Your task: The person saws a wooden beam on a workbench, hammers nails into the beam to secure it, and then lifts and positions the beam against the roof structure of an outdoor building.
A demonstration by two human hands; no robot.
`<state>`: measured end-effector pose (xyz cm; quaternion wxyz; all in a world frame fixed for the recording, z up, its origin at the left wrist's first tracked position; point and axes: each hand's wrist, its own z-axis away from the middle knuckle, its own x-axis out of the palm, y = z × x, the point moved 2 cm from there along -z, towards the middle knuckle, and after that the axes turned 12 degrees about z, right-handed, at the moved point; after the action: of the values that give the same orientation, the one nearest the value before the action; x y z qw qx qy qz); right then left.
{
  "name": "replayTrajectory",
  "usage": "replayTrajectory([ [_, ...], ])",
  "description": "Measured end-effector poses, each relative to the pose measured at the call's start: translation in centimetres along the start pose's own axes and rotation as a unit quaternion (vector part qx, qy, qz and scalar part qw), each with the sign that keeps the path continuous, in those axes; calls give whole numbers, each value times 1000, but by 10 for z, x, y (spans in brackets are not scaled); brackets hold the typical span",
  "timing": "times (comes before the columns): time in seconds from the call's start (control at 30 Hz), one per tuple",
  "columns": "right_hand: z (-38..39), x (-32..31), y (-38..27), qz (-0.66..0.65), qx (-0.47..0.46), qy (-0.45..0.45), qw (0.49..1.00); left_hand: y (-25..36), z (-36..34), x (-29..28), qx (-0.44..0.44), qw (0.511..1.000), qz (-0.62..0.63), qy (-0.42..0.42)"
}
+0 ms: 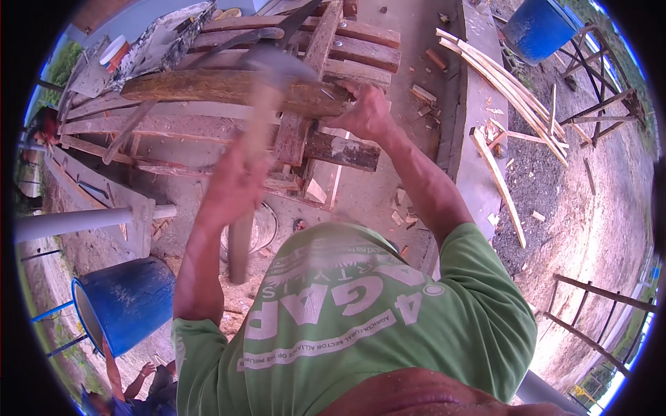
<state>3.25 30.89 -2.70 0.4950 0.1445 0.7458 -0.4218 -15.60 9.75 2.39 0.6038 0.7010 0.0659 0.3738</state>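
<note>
My left hand (pixel 234 177) is closed around the pale handle of a hammer (pixel 263 118), whose blurred head (pixel 274 66) is over a weathered brown board (pixel 180 87) on a rough wooden slatted structure (pixel 156 123). My right hand (pixel 368 111) grips the right end of that board with fingers curled on it, near what looks like a nail (pixel 326 93). A darker short plank (pixel 340 152) sticks out just below that hand. Another dark tool or blade (pixel 232 43) lies farther back on the slats, partly behind the hammer.
Long pale strips (pixel 506 97) lie on a concrete ledge (pixel 461 28) at right. Blue drums (pixel 128 305) (pixel 538 28) stand at lower left and upper right. A grey pipe (pixel 90 222) crosses the left side. Other people's arms (pixel 111 367) show at bottom left. Wood scraps (pixel 423 93) litter the floor.
</note>
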Motion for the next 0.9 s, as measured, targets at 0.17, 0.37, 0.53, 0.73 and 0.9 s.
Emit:
replayTrajectory([
  [0.17,2,4,6,-16,-14,29,999,-5,1,-2,-126,942,-265,-165],
  [0.37,4,-1,14,51,-61,12,997,5,49,-50,6,988,-150,-35],
  [0.53,-24,-44,-30,52,-152,15,987,-37,113,-123,43,965,-237,102],
  [0.73,-104,-9,-120,86,-331,-57,938,-68,206,-156,-127,910,-279,280],
  [0.9,-161,61,-195,213,-355,-126,902,-113,279,-156,-263,854,-282,349],
])
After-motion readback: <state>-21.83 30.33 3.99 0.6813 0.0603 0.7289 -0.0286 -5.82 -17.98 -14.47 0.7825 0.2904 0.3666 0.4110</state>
